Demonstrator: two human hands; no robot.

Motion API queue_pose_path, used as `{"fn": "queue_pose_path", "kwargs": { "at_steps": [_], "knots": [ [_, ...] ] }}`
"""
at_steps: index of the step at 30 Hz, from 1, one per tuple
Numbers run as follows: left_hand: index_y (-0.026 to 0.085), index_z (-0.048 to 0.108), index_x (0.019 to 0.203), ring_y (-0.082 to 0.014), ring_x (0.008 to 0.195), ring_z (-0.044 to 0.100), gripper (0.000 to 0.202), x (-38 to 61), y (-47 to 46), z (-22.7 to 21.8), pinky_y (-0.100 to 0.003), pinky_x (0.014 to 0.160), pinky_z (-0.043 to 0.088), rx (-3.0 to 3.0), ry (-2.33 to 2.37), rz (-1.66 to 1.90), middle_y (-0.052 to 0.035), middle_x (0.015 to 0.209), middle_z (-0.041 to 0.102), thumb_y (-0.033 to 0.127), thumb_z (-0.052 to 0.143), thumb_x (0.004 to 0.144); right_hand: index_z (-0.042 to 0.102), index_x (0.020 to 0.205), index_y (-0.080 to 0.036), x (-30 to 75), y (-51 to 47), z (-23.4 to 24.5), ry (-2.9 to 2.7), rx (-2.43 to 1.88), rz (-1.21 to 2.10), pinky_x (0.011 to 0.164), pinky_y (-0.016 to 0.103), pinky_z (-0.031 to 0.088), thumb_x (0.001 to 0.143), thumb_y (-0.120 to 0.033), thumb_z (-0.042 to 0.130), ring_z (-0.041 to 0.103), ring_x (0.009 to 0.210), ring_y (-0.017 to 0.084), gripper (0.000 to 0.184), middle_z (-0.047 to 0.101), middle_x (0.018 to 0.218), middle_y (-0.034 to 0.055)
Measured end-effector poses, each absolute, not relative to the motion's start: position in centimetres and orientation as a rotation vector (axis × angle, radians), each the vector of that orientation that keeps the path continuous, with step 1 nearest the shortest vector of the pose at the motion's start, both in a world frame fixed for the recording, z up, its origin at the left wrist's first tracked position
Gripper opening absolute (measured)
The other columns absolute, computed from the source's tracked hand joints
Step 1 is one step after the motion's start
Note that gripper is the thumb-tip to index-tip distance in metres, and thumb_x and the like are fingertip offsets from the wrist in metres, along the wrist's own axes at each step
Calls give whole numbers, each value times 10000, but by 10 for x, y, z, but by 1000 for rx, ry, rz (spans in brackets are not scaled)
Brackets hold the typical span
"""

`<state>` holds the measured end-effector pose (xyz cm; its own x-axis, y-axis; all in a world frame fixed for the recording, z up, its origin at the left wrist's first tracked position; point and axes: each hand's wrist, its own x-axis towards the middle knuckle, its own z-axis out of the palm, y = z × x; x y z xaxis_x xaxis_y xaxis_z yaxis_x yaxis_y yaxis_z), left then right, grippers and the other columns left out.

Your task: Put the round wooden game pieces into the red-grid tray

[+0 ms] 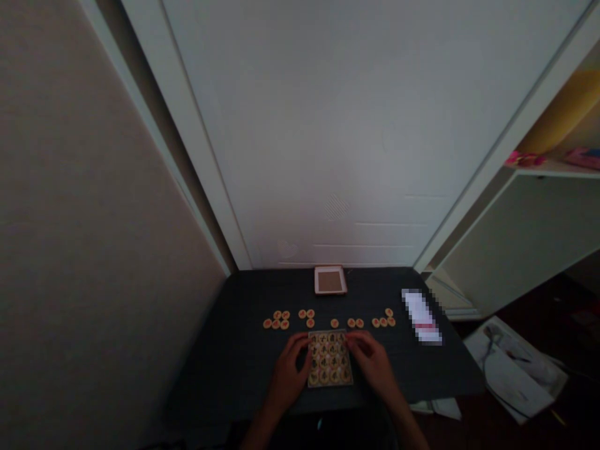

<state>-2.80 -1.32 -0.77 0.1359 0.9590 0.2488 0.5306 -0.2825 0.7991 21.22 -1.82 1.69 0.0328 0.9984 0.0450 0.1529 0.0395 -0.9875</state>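
Note:
A square box (330, 385) filled with rows of round Chinese chess pieces with dark markings sits near the front of the dark table. My left hand (291, 369) holds its left side, fingers at the upper left corner and thumb along the edge. At the upper right corner, my right hand (374, 361) grips the box with thumb and fingers. Beyond the box, loose pieces with red markings lie in small groups: several at the left (276, 324), three beside them (310, 322), a single piece (334, 323), a pair (355, 323), and several at the right (384, 322).
An open box lid (330, 281) lies at the table's back edge, against a white panel (304, 156). To the right is a blurred-out phone-like object (422, 317). A white box with a cable (515, 369) stands on the floor at right. The dark table (225, 356) has rounded corners.

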Motion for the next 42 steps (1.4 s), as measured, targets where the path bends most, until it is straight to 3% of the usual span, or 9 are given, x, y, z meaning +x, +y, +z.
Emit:
{"fn": "queue_pose_path", "kwargs": {
  "at_steps": [10, 22, 31, 36, 42],
  "knots": [
    [257, 654, 1140, -230, 1114, 636, 225, -29, -12, -12, -388, 921, 557, 1879, 1403, 1061, -72, 1253, 624, 273, 547, 943, 758, 993, -214, 189, -6, 17, -1288, -1290, 1079, 814, 367, 572, 836, -588, 670, 696, 897, 253, 415, 701, 1024, 91],
    [261, 673, 1107, -236, 1111, 653, 213, -29, -11, -14, -394, 942, 556, 1869, 1408, 1111, -76, 1231, 653, 250, 534, 946, 768, 932, -234, 150, 18, 2, -1570, -1287, 993, 791, 316, 550, 889, -399, 633, 657, 885, 215, 217, 680, 981, 71],
    [261, 676, 1090, -228, 1110, 646, 194, -29, -12, -14, -376, 928, 563, 1865, 1406, 1115, -72, 1243, 633, 255, 549, 943, 754, 995, -220, 150, 18, 8, -1725, -1288, 921, 900, 331, 503, 956, -359, 540, 678, 961, 217, 258, 745, 985, 70],
    [268, 675, 1086, -220, 1102, 646, 193, -29, -13, -13, -373, 929, 558, 1872, 1423, 1115, -63, 1237, 629, 248, 544, 945, 700, 1057, -210, 147, 18, 0, -1583, -1262, 1009, 828, 306, 539, 922, -337, 572, 698, 924, 212, 226, 730, 1011, 68],
    [266, 678, 1057, -216, 1067, 661, 178, -28, -13, -14, -371, 912, 565, 1870, 1448, 1112, -58, 1227, 638, 252, 546, 939, 723, 995, -222, 151, 16, 6, -1615, -1268, 987, 780, 283, 536, 900, -310, 589, 691, 859, 196, 187, 726, 957, 51]
  ]
}}
